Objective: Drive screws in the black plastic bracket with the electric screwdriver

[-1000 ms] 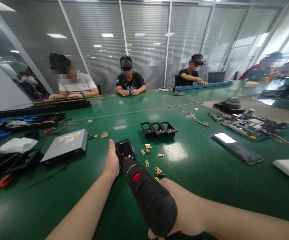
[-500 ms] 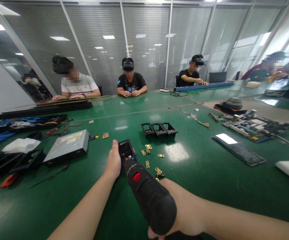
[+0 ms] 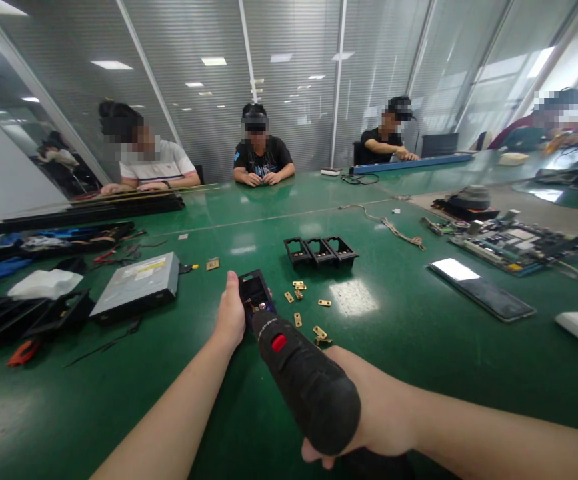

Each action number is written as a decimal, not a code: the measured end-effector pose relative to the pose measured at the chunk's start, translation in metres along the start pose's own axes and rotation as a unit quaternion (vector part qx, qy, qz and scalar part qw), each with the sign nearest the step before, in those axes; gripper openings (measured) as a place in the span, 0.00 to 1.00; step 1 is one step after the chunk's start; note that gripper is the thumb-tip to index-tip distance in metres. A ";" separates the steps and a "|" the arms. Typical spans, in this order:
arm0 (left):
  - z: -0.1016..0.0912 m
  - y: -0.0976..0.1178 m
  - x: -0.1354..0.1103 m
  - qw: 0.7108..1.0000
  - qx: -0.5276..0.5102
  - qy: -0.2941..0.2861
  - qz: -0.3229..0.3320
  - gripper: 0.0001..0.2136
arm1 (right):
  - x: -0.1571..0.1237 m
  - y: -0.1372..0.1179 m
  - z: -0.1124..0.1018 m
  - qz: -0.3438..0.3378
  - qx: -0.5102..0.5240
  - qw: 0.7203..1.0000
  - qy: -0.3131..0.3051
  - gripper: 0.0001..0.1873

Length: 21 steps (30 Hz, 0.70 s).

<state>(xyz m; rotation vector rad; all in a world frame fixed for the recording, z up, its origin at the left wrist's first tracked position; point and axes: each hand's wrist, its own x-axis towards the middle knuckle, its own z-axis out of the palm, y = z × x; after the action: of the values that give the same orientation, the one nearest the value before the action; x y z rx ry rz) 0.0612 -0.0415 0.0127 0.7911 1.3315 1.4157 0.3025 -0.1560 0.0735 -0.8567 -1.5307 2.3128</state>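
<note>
Shifted slightly upward with whole view. Gripping black housing (image 3: 254, 285) in left fingers (image 3: 232, 283), drill (image 3: 309, 385) in right fingers (image 3: 313, 451); leaving narrow room to brass plates (image 3: 289, 297), three o'clock.

Black is shared by the drill (image 3: 306, 380), marked by a red button (image 3: 279, 343) and pale collar marks, the box (image 3: 255, 288) and the frames (image 3: 323, 262). The table (image 3: 433, 373) is coloured glossy green and dotted with gold plates (image 3: 297, 320); the drive (image 3: 131, 290) is finished in silver-grey, its label (image 3: 147, 269) in yellow and white. The rail (image 3: 409, 164) is coloured blue, and the blinds (image 3: 299, 43) are finely striped in grey.
</note>
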 end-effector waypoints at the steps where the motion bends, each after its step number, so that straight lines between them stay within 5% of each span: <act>1: 0.000 -0.001 0.000 1.000 -0.002 0.000 0.003 0.38 | 0.000 0.001 -0.001 0.001 -0.001 1.000 0.001 0.30; 21: 0.001 0.000 0.000 1.000 -0.002 0.012 -0.007 0.37 | 0.001 0.001 -0.002 0.024 0.001 1.000 0.006 0.33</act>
<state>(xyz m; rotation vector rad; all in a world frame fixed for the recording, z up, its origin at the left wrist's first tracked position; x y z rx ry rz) 0.0623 -0.0408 0.0130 0.7621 1.3499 1.4211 0.3024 -0.1546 0.0714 -0.9141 -1.5202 2.3376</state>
